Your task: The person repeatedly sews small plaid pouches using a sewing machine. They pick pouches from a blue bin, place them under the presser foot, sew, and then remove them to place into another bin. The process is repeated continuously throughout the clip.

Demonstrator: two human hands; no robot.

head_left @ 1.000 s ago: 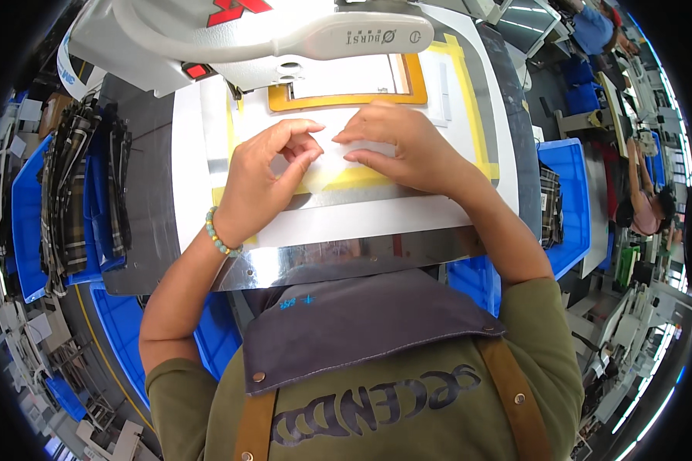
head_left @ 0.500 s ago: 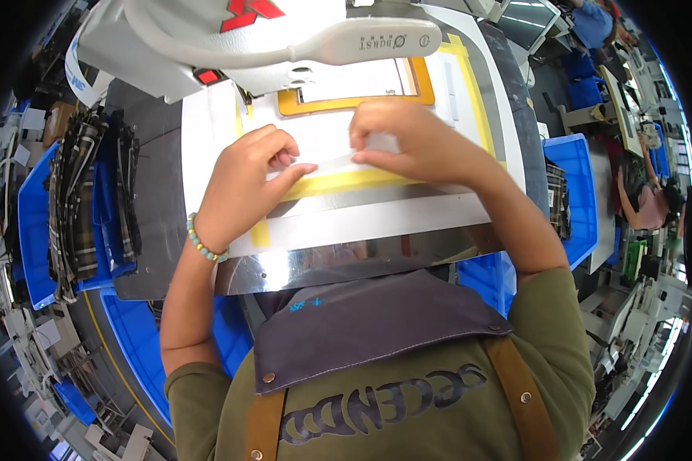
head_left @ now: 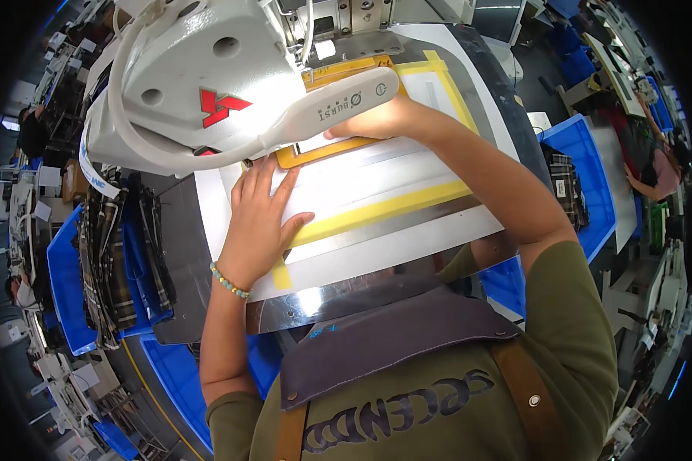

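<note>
A white template plate [head_left: 377,192] edged with yellow tape lies on the shiny metal bed [head_left: 338,296] of a large white sewing machine [head_left: 207,84]. My left hand [head_left: 257,223] lies flat on the plate's left side, fingers spread, a bead bracelet on the wrist. My right hand [head_left: 380,119] reaches up to the orange frame [head_left: 315,154] under the machine's arm; its fingertips are hidden behind the white handle, and I cannot tell whether it grips anything.
Blue bins [head_left: 69,292] with plaid fabric pieces [head_left: 104,246] stand at the left; another blue bin [head_left: 592,184] with plaid cloth is at the right. A person [head_left: 661,165] sits at a far right table. More workstations crowd both sides.
The plate has slid forward under the machine head. My right hand moved up to the orange frame, and my left hand went from pinching to lying flat.
</note>
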